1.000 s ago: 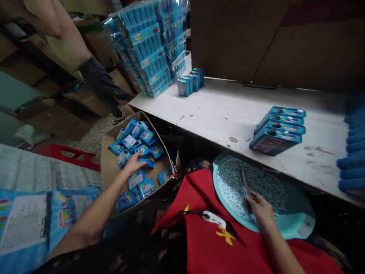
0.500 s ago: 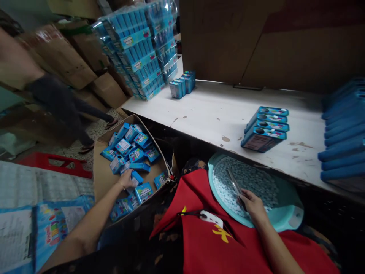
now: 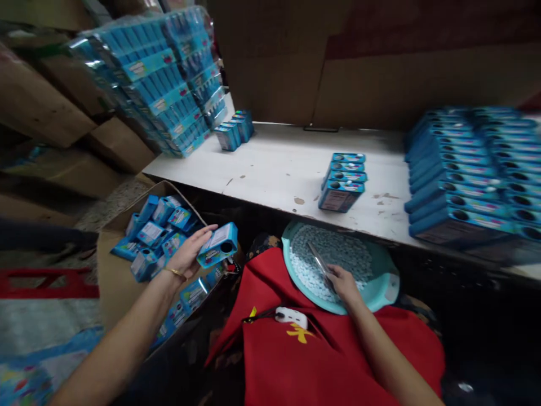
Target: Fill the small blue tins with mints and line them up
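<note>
While left grip [image 3: 188,255] pinches box [image 3: 218,246], right grip [image 3: 344,283] pinches tool [image 3: 318,259], basin [image 3: 380,282] holds pellets [image 3: 349,248], carton [image 3: 120,282] holds more boxes [image 3: 150,232]

Blue box [image 3: 217,247] now aloft in left hand [image 3: 188,255]

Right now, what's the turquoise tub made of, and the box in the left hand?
The tub looks like smooth plastic, slightly glossy: even colour, rounded rim. The box in the left hand is probably printed card, satiny: flat faces, straight edges.
</note>
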Available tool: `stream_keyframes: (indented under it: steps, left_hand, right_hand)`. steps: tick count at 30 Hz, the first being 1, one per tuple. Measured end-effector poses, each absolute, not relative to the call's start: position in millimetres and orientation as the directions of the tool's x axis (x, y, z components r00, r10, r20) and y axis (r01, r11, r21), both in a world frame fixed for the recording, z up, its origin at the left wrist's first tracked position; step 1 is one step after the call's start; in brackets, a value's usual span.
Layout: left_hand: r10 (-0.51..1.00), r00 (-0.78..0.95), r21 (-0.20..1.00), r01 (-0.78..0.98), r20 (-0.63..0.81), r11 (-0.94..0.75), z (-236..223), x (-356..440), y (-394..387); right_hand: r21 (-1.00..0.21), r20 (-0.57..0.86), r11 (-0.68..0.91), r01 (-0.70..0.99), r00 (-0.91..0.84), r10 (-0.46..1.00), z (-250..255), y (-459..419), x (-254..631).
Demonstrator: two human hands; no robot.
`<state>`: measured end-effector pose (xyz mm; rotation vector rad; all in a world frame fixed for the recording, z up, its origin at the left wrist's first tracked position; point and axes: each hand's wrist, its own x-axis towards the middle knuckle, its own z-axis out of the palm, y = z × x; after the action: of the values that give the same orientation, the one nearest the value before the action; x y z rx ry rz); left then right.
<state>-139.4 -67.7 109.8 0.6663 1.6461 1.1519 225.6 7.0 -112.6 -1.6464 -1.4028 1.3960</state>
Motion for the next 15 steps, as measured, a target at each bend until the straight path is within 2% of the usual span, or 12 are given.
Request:
stream_keyframes:
  steps: [2,4,7,9,11,13,15]
  left_hand:
    - [0.851,-0.245,0.885,-0.132,-0.465,0.446,103.1,-106.9,-51.8]
    - [0.859,-0.186,0.878,-0.045,-0.476,0.477,84.7,-82.8,-41.6]
    - [0.911,-0.026,0.852,0.345,-0.411,0.394,50.3,-64.5,-35.1]
    - [0.909,0.163,0.731,0.656,-0.384,0.191,35.5,-61.6,-33.3]
    - [0.855,0.335,0.544,0.835,-0.395,-0.075,32.5,-60.7,-30.8]
    - [0.766,0.485,0.404,0.857,-0.423,-0.320,38.0,-56.2,-27.5]
    - [0.645,0.616,0.361,0.787,-0.452,-0.500,44.3,-45.6,-25.5]
  right_hand:
    - [-0.871,-0.330,-0.267,0.412,-0.088,0.940,-104.4,6.9,223.7]
    - [-0.838,-0.306,-0.223,0.497,-0.090,0.948,-98.1,7.2,221.7]
    - [-0.772,-0.288,-0.184,0.608,-0.077,0.955,-94.1,10.1,222.6]
    - [-0.741,-0.283,-0.196,0.642,-0.035,0.958,-91.1,14.4,229.0]
    - [-0.664,-0.284,-0.212,0.717,0.020,0.958,-83.5,21.2,240.3]
    - [-0.534,-0.293,-0.217,0.817,0.062,0.954,-70.4,30.5,253.6]
    - [-0.423,-0.320,-0.208,0.882,0.069,0.945,-54.5,41.3,264.8]
